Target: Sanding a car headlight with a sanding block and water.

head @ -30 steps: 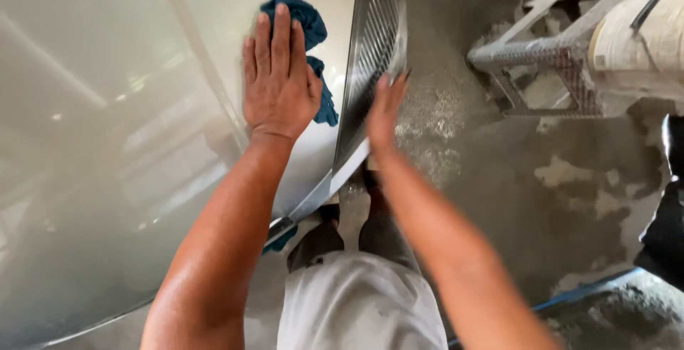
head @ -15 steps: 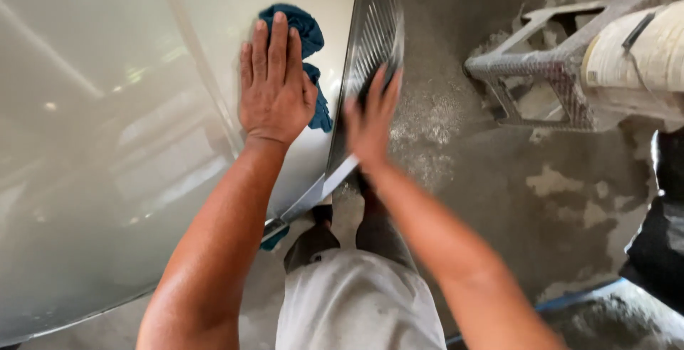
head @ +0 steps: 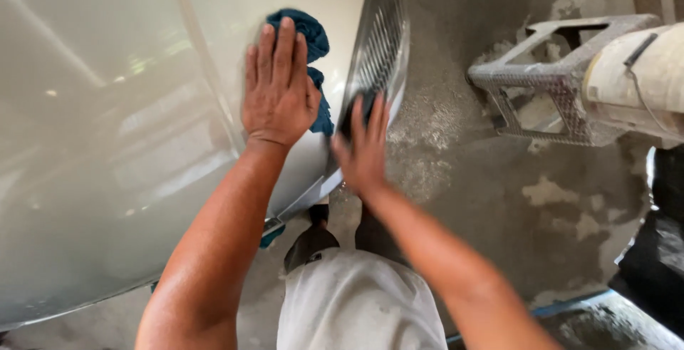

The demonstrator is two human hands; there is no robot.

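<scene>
My left hand (head: 278, 86) lies flat with fingers together on a dark blue cloth (head: 313, 43), pressing it against the glossy white car body panel (head: 107, 143). Part of the cloth sticks out above and to the right of the fingers. My right hand (head: 363, 147) reaches onto the ribbed metal side step (head: 381, 43) along the panel's lower edge, fingers spread and slightly blurred, with nothing visible in it.
A perforated metal stand (head: 556, 86) and a pale cylindrical object (head: 641, 79) lie on the rough, stained concrete floor (head: 499, 200) at the right. My dark shoes (head: 313, 239) stand by the panel's edge. Something dark sits at the far right edge.
My right hand has slid down along the side step toward me. My left hand and the cloth stay in almost the same place on the panel.
</scene>
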